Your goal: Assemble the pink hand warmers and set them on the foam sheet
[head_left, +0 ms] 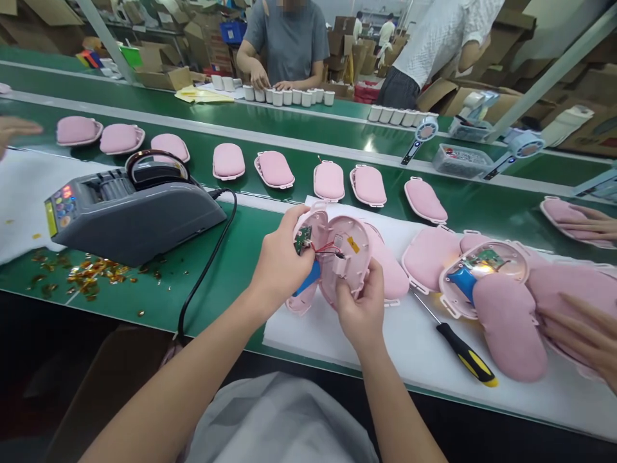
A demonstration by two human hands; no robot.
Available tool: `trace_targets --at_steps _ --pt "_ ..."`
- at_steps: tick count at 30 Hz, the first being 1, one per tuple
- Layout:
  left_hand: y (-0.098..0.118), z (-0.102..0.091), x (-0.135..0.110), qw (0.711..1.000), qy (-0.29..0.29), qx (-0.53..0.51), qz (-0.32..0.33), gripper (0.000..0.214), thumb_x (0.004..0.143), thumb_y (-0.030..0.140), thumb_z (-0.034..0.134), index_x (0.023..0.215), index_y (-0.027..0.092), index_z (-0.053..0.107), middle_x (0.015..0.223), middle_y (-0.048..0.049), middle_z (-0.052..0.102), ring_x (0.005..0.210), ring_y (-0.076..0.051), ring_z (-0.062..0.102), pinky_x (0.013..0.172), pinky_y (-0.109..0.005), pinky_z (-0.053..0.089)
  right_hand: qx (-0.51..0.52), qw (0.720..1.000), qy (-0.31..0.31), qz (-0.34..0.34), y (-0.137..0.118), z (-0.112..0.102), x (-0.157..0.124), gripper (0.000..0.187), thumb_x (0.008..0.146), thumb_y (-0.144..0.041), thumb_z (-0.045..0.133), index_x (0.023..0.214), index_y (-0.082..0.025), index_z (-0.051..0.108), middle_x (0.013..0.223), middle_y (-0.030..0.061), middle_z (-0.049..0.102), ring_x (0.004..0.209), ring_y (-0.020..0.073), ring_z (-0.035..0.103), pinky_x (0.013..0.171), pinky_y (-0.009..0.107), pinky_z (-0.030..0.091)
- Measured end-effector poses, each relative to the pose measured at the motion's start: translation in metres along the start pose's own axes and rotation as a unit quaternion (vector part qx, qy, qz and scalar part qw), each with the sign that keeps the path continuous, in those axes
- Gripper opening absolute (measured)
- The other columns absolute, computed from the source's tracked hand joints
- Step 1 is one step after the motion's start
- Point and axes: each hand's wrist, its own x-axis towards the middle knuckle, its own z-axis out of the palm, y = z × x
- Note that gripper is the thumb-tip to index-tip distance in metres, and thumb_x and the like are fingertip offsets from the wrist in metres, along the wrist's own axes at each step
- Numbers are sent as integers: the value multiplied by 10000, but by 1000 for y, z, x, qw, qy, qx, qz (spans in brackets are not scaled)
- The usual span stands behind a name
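In front of me is an opened pink plastic casing [359, 265], its two halves joined by thin red wires. My left hand [279, 267] grips the left half, where a green circuit board [303, 238] and a blue battery [307, 280] show. My right hand [362, 305] pinches the lower edge of the right half, the thumb inside it. A small piece of amber tape [353, 245] sticks to that half's inner face. Another opened casing [518, 257], with its board and blue battery showing, lies to the right beside a black-and-yellow screwdriver [465, 354].
A grey tape dispenser [139, 218] stands at left, its black cable [212, 257] hanging over the edge near my left forearm. Amber tape scraps [96, 273] litter the table. Closed pink casings [274, 168] line the green belt. Co-workers' hands [585, 328] reach in from the right and left.
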Motion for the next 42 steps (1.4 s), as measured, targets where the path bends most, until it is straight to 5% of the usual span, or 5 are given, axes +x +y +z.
trace_targets --at_steps 8,14,24,32,42 --pt "-7 5 5 1000 3 23 14 503 713 87 533 1191 244 529 982 -7 701 827 -199 659 723 -287 496 -3 999 -19 34 0 20 0 491 746 -111 477 1220 -237 439 1116 70 617 1007 203 610 871 392 511" --pt "-9 1 5 999 -2 -2 -49 526 766 157 545 1277 248 463 1067 -45 692 866 -225 666 714 -324 522 -56 997 -44 27 -12 17 3 500 784 -85 436 1259 -239 461 1206 72 595 1087 207 580 910 374 491" --pt "-20 0 5 996 -38 -57 54 569 748 140 546 1298 234 435 1226 -57 618 1043 -221 619 846 -327 507 -101 986 -129 39 -28 25 7 617 757 -44 414 1333 -262 464 1083 41 661 892 201 629 765 330 519" --pt "-23 0 8 999 -24 -42 10 511 753 139 529 1244 277 498 972 -4 692 785 -196 653 668 -290 492 -133 967 -207 73 -39 25 17 643 714 -58 462 1317 -281 480 969 15 674 808 204 637 681 341 548" --pt "-45 11 -3 938 -31 -343 -32 461 834 428 546 1255 267 448 1119 -52 431 1031 -192 509 936 -342 463 -66 931 -341 115 -40 12 31 743 759 -121 592 1432 -334 361 939 -16 664 771 149 636 772 389 602"
